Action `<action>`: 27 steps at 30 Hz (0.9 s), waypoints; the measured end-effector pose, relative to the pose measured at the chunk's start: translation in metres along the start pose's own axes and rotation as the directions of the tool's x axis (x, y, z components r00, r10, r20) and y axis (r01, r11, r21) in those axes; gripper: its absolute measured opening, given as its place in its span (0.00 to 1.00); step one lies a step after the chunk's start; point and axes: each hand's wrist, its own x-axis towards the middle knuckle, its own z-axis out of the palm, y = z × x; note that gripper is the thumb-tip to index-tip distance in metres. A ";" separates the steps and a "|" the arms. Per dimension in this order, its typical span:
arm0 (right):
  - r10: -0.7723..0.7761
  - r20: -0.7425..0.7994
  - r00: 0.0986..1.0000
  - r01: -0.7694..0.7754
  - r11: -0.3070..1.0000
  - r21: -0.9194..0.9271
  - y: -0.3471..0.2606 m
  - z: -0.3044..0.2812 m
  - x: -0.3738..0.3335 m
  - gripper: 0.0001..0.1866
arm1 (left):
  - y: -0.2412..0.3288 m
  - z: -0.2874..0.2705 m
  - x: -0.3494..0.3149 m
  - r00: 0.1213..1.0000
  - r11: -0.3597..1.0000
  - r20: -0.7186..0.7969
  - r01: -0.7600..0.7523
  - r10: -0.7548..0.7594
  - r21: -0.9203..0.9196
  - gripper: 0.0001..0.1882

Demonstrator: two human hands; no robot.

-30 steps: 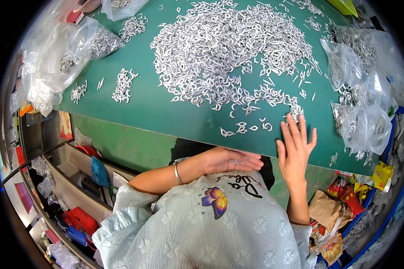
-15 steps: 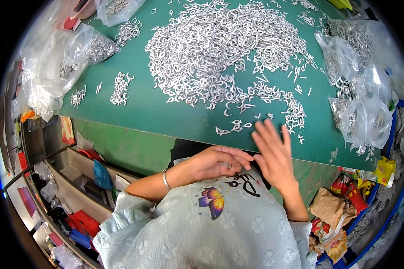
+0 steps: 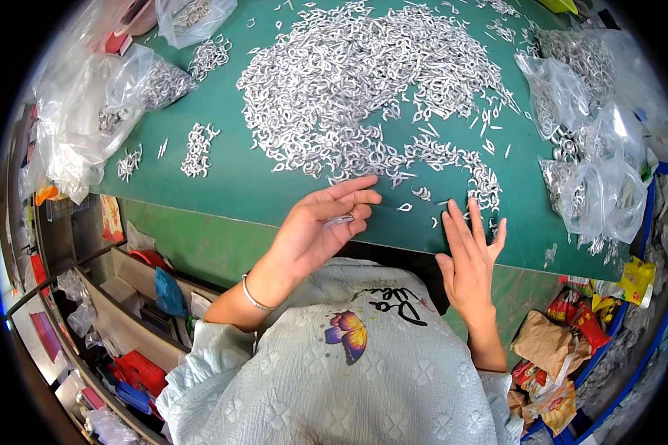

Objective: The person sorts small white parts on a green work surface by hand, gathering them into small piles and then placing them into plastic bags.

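Observation:
My left hand (image 3: 321,226) is over the front edge of the green table, palm turned up and fingers curled around small silver metal pieces (image 3: 338,220). Its index finger stretches toward the lower rim of a big heap of similar pieces (image 3: 349,81). My right hand (image 3: 470,256) lies with fingers spread, their tips by a strip of pieces (image 3: 485,185) trailing down from the heap. No piece shows in its fingers. Between the hands, a pointed-oval piece (image 3: 404,208) and a few curved pieces (image 3: 421,193) lie on the tabletop.
Smaller groups of pieces (image 3: 198,150) lie at the left of the green table (image 3: 267,196). Clear plastic bags of metal parts (image 3: 605,185) crowd the right side; more bags (image 3: 152,78) stand at the left. Below are wooden shelves (image 3: 137,293) and a brown paper bag (image 3: 542,341).
My left hand has moved up and left, away from my right hand, onto the table edge. My right hand has come down with fingers spread. Some loose pieces between them have shifted or gone.

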 end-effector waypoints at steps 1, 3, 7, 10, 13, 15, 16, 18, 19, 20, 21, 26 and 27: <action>-0.015 0.018 1.000 0.015 1.000 0.005 -0.001 -0.001 -0.004 0.29 | -0.001 0.002 0.000 1.000 0.999 -0.013 0.018 -0.018 0.038 0.22; -0.014 -0.049 0.999 0.017 0.998 0.059 0.004 0.000 -0.008 0.28 | -0.008 0.015 0.000 0.989 0.988 -0.119 0.100 -0.086 0.119 0.20; 0.098 -0.069 0.993 -0.101 0.994 -0.040 0.007 -0.001 -0.002 0.28 | -0.025 0.028 0.008 0.987 0.811 0.031 0.113 -0.159 0.575 0.19; 0.126 -0.041 0.991 -0.129 0.988 -0.081 0.008 -0.002 -0.006 0.28 | -0.038 0.030 0.020 0.979 0.672 0.047 0.100 -0.197 0.734 0.19; 0.138 -0.081 0.987 -0.147 0.983 -0.106 0.015 -0.003 -0.010 0.27 | -0.041 0.039 0.022 0.976 0.726 0.021 0.147 -0.216 0.672 0.22; 0.074 -0.052 0.996 -0.076 0.996 -0.049 0.016 -0.004 -0.014 0.27 | -0.036 0.042 0.026 0.986 0.764 -0.030 0.147 -0.164 0.628 0.23; 0.041 -0.041 0.998 -0.041 0.999 -0.018 0.016 -0.004 -0.015 0.26 | -0.032 0.042 0.025 0.992 0.794 -0.047 0.122 -0.118 0.596 0.22; 0.032 -0.032 0.999 -0.032 0.999 0.007 0.008 -0.006 -0.010 0.26 | -0.023 0.040 0.022 0.996 0.846 -0.084 0.066 -0.025 0.530 0.22; 0.016 -0.034 0.999 -0.015 1.000 0.016 0.008 -0.006 -0.009 0.26 | -0.019 0.039 0.018 0.994 0.842 -0.106 0.055 0.002 0.537 0.22; -0.002 -0.037 0.999 0.002 1.000 0.025 0.009 -0.006 -0.008 0.26 | -0.018 0.038 0.016 0.993 0.839 -0.112 0.034 0.032 0.544 0.21; 0.021 -0.072 0.997 -0.020 1.000 0.018 0.010 -0.005 -0.008 0.28 | -0.019 0.036 0.013 0.991 0.835 -0.118 0.013 0.063 0.551 0.21; -0.040 0.037 0.999 0.038 0.998 0.046 0.000 -0.002 -0.006 0.32 | -0.036 0.034 -0.001 0.924 0.838 -0.063 0.370 -0.378 0.401 0.16; -0.054 0.052 0.997 0.051 0.996 0.067 -0.002 -0.004 -0.008 0.32 | -0.040 0.033 -0.003 0.897 0.847 -0.080 0.437 -0.434 0.303 0.17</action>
